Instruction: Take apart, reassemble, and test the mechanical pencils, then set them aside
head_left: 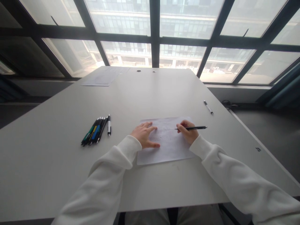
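Note:
A white sheet of paper (171, 148) lies on the table in front of me, with faint marks on it. My left hand (144, 135) rests flat on its left side, fingers spread and holding nothing. Over the right part of the sheet, my right hand (187, 130) grips a black pen (198, 127). The pen's tip points left and sits at or just above the paper; I cannot tell if it touches. My right fingers are pinched around the barrel near the tip.
A row of several pens (95, 130) lies left of the paper, a white-and-black pen (109, 125) at its right end. Another pen (208, 107) lies near the right edge of the white table (161, 93). More papers (100, 76) are at the far left, before large windows.

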Demonstrator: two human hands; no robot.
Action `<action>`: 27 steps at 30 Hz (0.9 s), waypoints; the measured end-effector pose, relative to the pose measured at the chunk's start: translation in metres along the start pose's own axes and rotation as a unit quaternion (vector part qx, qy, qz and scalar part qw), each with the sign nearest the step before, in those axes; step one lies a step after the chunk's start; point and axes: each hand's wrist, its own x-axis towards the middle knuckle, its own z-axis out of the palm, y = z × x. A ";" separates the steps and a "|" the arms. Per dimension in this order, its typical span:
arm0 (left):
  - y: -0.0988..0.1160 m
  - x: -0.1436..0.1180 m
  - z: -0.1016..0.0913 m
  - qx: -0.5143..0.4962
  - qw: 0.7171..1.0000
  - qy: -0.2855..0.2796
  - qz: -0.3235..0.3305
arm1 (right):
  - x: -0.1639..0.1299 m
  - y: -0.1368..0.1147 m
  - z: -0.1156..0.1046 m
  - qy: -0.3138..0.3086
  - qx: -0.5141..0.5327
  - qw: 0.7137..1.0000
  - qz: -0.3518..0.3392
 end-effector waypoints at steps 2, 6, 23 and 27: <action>0.001 0.000 -0.002 0.000 1.000 -0.003 0.000 | 0.002 0.000 -0.004 0.046 0.050 0.997 0.029; 0.001 -0.001 -0.003 0.004 1.000 -0.003 -0.002 | 0.004 0.000 -0.013 0.080 0.106 0.991 0.019; -0.003 0.001 0.002 0.012 1.000 0.004 0.001 | 0.005 -0.024 -0.044 -0.063 0.592 0.794 0.125; -0.002 0.001 0.001 0.015 1.000 0.004 -0.003 | 0.004 -0.024 -0.047 -0.081 0.619 0.771 0.125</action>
